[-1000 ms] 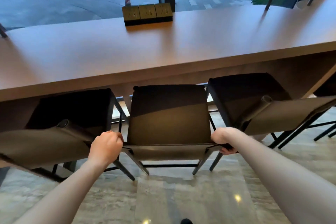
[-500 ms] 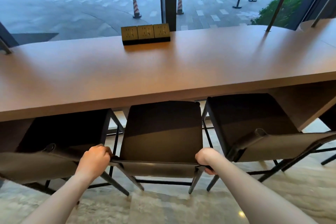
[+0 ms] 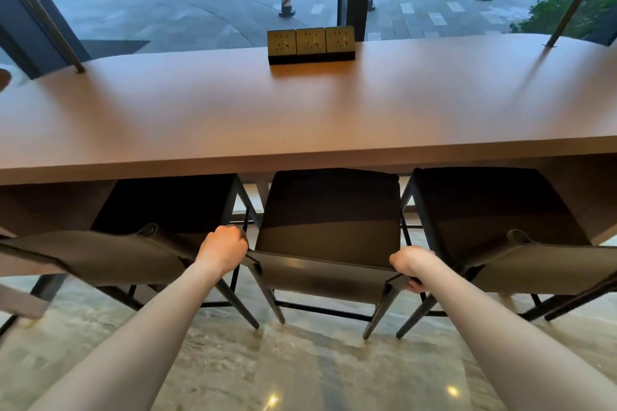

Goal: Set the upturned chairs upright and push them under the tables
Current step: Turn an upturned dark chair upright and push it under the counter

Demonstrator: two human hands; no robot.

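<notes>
A dark middle chair (image 3: 329,227) stands upright on its legs, its seat partly under the long brown table (image 3: 300,117). My left hand (image 3: 223,248) grips the left end of its low backrest. My right hand (image 3: 412,265) grips the right end, fingers curled beneath the edge. Two like chairs flank it: a left chair (image 3: 160,210) and a right chair (image 3: 484,210), both upright with seats tucked under the table.
A block of three sockets (image 3: 310,43) sits on the table's far side. Slanted metal rods (image 3: 564,10) rise from the tabletop at both ends. Glass windows stand behind the table. Polished stone floor (image 3: 300,370) lies under me.
The middle chair has slid further in under the table, both hands still on its backrest. My view has moved closer and lifted, showing more of the window.
</notes>
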